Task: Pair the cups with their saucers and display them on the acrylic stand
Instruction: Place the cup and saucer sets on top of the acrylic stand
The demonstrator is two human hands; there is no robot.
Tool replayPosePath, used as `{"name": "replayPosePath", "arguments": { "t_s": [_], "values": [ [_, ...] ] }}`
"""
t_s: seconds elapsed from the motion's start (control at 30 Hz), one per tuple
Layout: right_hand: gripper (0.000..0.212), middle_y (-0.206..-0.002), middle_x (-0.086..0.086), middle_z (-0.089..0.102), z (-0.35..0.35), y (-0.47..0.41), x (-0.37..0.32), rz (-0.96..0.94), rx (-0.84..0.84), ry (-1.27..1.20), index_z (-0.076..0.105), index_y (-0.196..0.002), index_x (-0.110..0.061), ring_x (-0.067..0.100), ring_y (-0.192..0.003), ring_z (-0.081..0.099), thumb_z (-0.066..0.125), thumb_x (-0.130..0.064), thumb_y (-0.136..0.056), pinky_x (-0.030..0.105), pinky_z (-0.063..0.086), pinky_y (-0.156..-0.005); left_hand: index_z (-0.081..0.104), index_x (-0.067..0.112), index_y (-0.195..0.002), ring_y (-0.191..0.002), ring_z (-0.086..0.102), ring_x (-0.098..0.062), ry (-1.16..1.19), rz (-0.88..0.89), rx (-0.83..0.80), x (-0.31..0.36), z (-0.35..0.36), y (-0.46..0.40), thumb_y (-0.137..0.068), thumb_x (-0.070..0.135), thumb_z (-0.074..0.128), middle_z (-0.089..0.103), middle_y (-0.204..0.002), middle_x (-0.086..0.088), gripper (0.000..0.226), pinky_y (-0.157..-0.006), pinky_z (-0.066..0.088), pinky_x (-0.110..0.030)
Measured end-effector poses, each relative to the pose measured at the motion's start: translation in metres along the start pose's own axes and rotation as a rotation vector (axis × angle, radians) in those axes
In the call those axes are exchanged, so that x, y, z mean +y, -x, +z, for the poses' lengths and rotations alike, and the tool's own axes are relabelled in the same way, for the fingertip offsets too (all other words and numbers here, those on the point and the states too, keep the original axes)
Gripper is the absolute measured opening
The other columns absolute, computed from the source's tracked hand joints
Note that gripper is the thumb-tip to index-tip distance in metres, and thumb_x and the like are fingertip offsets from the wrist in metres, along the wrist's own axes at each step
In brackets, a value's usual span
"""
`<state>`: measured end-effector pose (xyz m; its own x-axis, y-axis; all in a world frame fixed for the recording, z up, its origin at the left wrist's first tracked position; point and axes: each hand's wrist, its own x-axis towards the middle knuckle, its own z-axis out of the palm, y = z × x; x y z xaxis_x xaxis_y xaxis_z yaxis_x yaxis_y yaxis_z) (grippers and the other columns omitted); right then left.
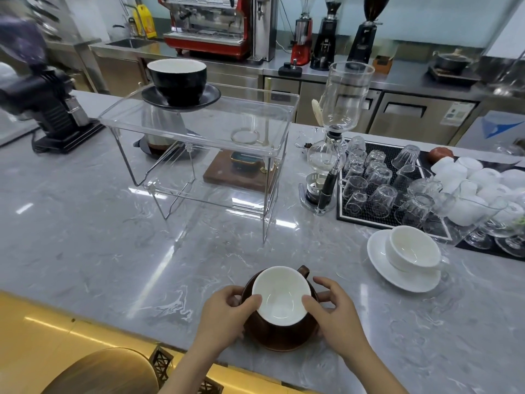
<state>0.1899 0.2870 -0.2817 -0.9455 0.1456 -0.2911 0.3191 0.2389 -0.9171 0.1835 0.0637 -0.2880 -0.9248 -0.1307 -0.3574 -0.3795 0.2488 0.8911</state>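
Observation:
A brown cup point(281, 297) with a white inside sits on a brown saucer point(281, 338) near the counter's front edge. My left hand point(227, 311) grips the pair from the left and my right hand point(335, 305) from the right, thumbs on the cup's rim. A clear acrylic stand point(199, 129) stands further back at the centre. On its top left corner rests a black cup point(177, 76) on a black saucer point(181, 96). A white cup point(412, 248) leans on a white saucer point(403, 263) at the right.
A glass siphon brewer point(332, 137) stands right of the stand. A black mat with several upturned glasses point(380, 180) and white cups point(477, 183) fills the right. A black grinder point(48, 109) is at the left. A wooden tray point(227, 174) lies behind the stand.

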Motion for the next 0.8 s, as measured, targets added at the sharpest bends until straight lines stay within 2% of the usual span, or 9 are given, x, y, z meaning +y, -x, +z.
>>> {"name": "replayPosePath", "arguments": {
  "t_s": [0.1, 0.17, 0.33, 0.43, 0.57, 0.73, 0.8],
  "values": [
    [0.039, -0.096, 0.001, 0.068, 0.009, 0.000, -0.007, -0.002, -0.015, -0.024, 0.057, -0.115, -0.043, 0.018, -0.087, 0.069, 0.076, -0.030, -0.083, 0.025, 0.051, -0.067, 0.076, 0.024, -0.094, -0.052, 0.070, -0.031, 0.062, -0.037, 0.017, -0.003, -0.011, 0.002, -0.052, 0.056, 0.073, 0.076, -0.069, -0.008, 0.052, -0.052, 0.058, -0.036],
    [0.037, -0.094, 0.003, 0.068, 0.018, 0.001, -0.013, -0.008, -0.031, -0.036, 0.058, -0.110, -0.044, 0.019, -0.084, 0.070, 0.077, -0.028, -0.083, 0.026, 0.051, -0.064, 0.076, 0.024, -0.095, -0.048, 0.066, -0.028, 0.109, -0.052, 0.030, -0.005, -0.020, 0.003, -0.052, 0.054, 0.076, 0.076, -0.070, -0.011, 0.052, -0.050, 0.057, -0.036],
    [0.034, -0.091, 0.003, 0.070, 0.041, 0.002, -0.027, -0.028, -0.058, -0.037, 0.063, -0.109, -0.037, 0.019, -0.081, 0.071, 0.078, -0.025, -0.082, 0.024, 0.050, -0.059, 0.076, 0.026, -0.090, -0.043, 0.061, -0.016, 0.155, -0.037, 0.106, -0.009, -0.046, 0.005, -0.050, 0.053, 0.076, 0.067, -0.056, -0.003, 0.048, -0.045, 0.052, -0.031],
    [0.028, -0.092, 0.001, 0.069, 0.058, 0.004, -0.037, -0.047, -0.076, -0.035, 0.063, -0.101, -0.041, 0.018, -0.081, 0.071, 0.077, -0.026, -0.081, 0.021, 0.052, -0.057, 0.076, 0.025, -0.091, -0.044, 0.060, -0.012, 0.167, -0.013, 0.140, -0.010, -0.062, 0.006, -0.050, 0.054, 0.075, 0.063, -0.052, 0.002, 0.050, -0.045, 0.049, -0.028],
    [0.025, -0.098, 0.001, 0.067, 0.078, 0.006, -0.050, -0.082, -0.100, -0.019, 0.064, -0.099, -0.043, 0.020, -0.084, 0.070, 0.076, -0.028, -0.082, 0.029, 0.058, -0.062, 0.076, 0.026, -0.095, -0.049, 0.060, -0.012, 0.170, 0.007, 0.173, -0.010, -0.084, 0.007, -0.054, 0.051, 0.075, 0.057, -0.048, 0.006, 0.049, -0.047, 0.049, -0.022],
    [0.024, -0.098, 0.005, 0.066, 0.098, 0.010, -0.072, -0.104, -0.120, -0.060, 0.067, -0.102, -0.034, 0.017, -0.063, 0.068, 0.075, -0.021, -0.083, 0.024, 0.052, -0.049, 0.076, 0.025, -0.093, -0.045, 0.056, -0.011, 0.216, 0.043, 0.211, -0.005, -0.110, 0.006, -0.049, 0.053, 0.075, 0.053, -0.047, 0.006, 0.052, -0.044, 0.048, -0.023],
    [0.024, -0.098, 0.006, 0.066, 0.105, 0.009, -0.082, -0.123, -0.126, -0.064, 0.067, -0.102, -0.032, 0.018, -0.061, 0.067, 0.075, -0.019, -0.084, 0.025, 0.051, -0.048, 0.076, 0.024, -0.094, -0.044, 0.055, -0.011, 0.231, 0.053, 0.215, 0.000, -0.120, 0.005, -0.050, 0.052, 0.076, 0.053, -0.049, 0.005, 0.052, -0.044, 0.049, -0.025]
  ]
}}
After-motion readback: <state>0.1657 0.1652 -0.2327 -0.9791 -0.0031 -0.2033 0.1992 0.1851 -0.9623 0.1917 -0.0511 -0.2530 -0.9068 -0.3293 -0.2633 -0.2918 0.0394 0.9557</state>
